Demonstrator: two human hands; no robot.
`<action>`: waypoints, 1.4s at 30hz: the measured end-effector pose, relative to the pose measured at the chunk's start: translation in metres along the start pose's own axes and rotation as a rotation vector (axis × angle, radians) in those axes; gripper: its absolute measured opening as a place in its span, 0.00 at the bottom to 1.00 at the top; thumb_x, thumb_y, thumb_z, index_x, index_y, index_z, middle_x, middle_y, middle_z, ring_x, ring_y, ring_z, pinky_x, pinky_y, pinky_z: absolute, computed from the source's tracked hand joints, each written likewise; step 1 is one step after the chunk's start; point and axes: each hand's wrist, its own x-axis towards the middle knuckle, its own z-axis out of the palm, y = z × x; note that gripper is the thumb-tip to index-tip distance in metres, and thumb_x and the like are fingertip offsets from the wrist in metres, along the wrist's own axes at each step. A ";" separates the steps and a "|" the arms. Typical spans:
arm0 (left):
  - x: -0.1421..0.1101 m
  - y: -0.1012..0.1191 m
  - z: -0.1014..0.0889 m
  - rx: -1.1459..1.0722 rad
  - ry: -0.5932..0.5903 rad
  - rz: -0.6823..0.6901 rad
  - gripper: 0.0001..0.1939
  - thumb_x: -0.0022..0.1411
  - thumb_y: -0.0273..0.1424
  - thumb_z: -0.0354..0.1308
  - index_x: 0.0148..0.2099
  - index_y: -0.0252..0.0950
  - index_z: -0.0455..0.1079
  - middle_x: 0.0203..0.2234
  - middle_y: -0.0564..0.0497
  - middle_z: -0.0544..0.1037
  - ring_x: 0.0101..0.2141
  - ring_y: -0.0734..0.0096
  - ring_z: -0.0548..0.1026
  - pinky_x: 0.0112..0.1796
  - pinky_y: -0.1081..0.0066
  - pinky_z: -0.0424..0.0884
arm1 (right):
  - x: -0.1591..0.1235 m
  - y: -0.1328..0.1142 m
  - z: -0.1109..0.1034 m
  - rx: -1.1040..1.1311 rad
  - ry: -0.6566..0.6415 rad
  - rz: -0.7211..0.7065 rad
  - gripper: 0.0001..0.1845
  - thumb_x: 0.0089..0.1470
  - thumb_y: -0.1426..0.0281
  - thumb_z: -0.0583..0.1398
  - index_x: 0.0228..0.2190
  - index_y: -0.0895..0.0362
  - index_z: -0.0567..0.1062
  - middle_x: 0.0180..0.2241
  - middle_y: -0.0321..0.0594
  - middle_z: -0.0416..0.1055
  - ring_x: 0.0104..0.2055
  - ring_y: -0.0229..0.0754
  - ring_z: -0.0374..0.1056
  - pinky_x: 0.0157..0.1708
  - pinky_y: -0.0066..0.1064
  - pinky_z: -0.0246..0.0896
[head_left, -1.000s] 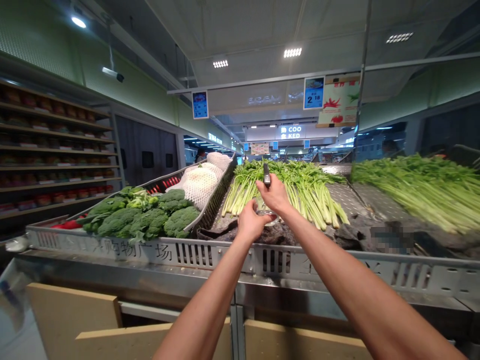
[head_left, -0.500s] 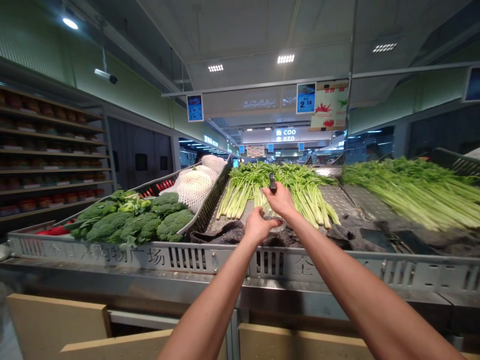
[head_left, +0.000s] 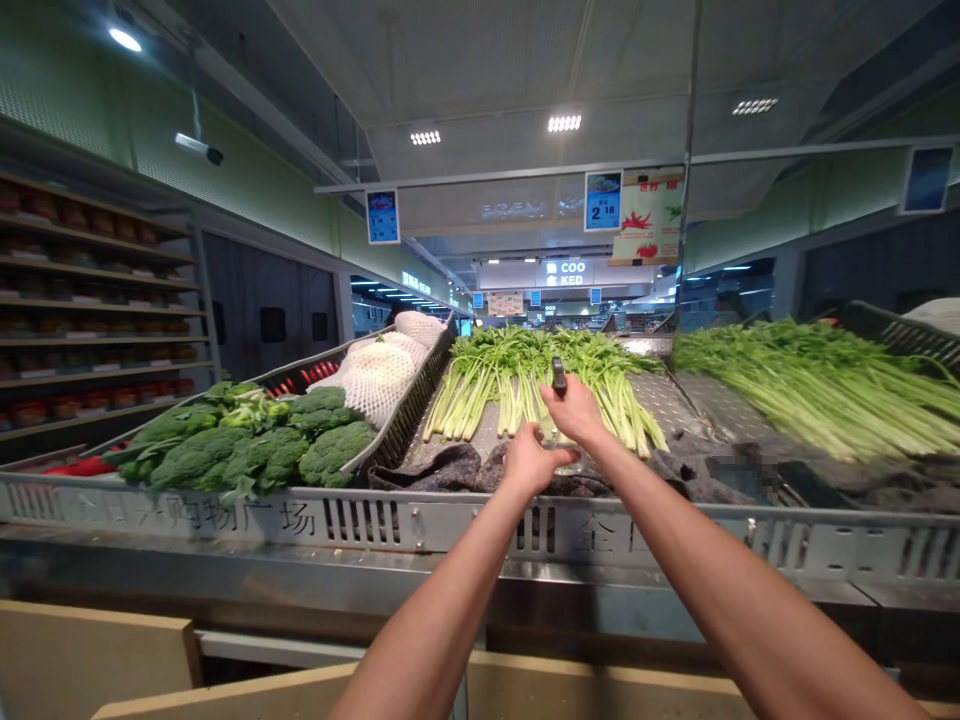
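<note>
My right hand [head_left: 574, 408] is wrapped round the neck of a spray bottle [head_left: 559, 374], its black spray head pointing away from me. The bottle's body looks clear and is mostly hidden by my hands. Below it, my left hand [head_left: 527, 462] curves round the bottle's lower part, thumb stretched to the right. Beyond both hands, bunches of celery [head_left: 469, 385] lie side by side, leaves to the back and pale stalks toward me. A dark crumpled cloth [head_left: 457, 470] runs along the front of the celery, beneath my hands.
Left of the celery, a black crate wall [head_left: 409, 415] separates broccoli [head_left: 202, 455] and white vegetables in foam nets [head_left: 382, 372]. A grey slotted barrier [head_left: 285, 520] lines the front. At right, a mirror [head_left: 810, 400] reflects the celery. Wooden panels [head_left: 90, 645] stand below.
Both hands and the spray bottle have shifted a little to the right across the celery. The view has turned slightly, so the stand sits further left. The grip looks the same.
</note>
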 end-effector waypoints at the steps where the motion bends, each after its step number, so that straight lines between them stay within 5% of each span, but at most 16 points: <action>1: 0.000 0.000 0.003 -0.006 -0.010 -0.006 0.25 0.30 0.40 0.63 0.33 0.34 0.63 0.29 0.50 0.69 0.30 0.68 0.67 0.29 0.73 0.59 | 0.000 0.003 -0.001 0.003 0.001 0.005 0.17 0.45 0.59 0.49 0.32 0.58 0.66 0.27 0.41 0.68 0.27 0.41 0.63 0.22 0.27 0.49; 13: -0.001 0.019 0.024 -0.055 -0.069 0.000 0.33 0.28 0.42 0.62 0.40 0.34 0.63 0.37 0.45 0.70 0.36 0.60 0.67 0.34 0.68 0.61 | 0.002 0.025 -0.024 -0.040 0.064 0.004 0.17 0.44 0.57 0.49 0.29 0.58 0.66 0.24 0.40 0.67 0.26 0.39 0.61 0.22 0.26 0.49; 21: -0.004 0.019 0.038 -0.011 -0.132 -0.063 0.33 0.28 0.42 0.62 0.40 0.34 0.63 0.37 0.43 0.71 0.38 0.57 0.67 0.36 0.65 0.61 | 0.000 0.047 -0.018 -0.127 0.045 0.043 0.17 0.44 0.57 0.48 0.27 0.57 0.66 0.24 0.41 0.67 0.26 0.41 0.61 0.22 0.28 0.48; 32: -0.005 0.032 0.057 -0.033 -0.196 -0.038 0.43 0.28 0.43 0.62 0.49 0.33 0.58 0.44 0.42 0.67 0.42 0.57 0.66 0.37 0.68 0.63 | -0.002 0.062 -0.040 -0.127 0.104 0.071 0.18 0.43 0.56 0.49 0.28 0.57 0.65 0.24 0.41 0.66 0.26 0.40 0.60 0.23 0.27 0.49; 42: -0.013 0.047 0.077 0.095 -0.274 -0.021 0.40 0.29 0.46 0.60 0.48 0.36 0.59 0.42 0.46 0.69 0.42 0.60 0.66 0.40 0.68 0.61 | -0.006 0.089 -0.057 -0.226 0.109 0.145 0.19 0.43 0.58 0.47 0.28 0.59 0.67 0.25 0.44 0.66 0.27 0.43 0.61 0.24 0.29 0.50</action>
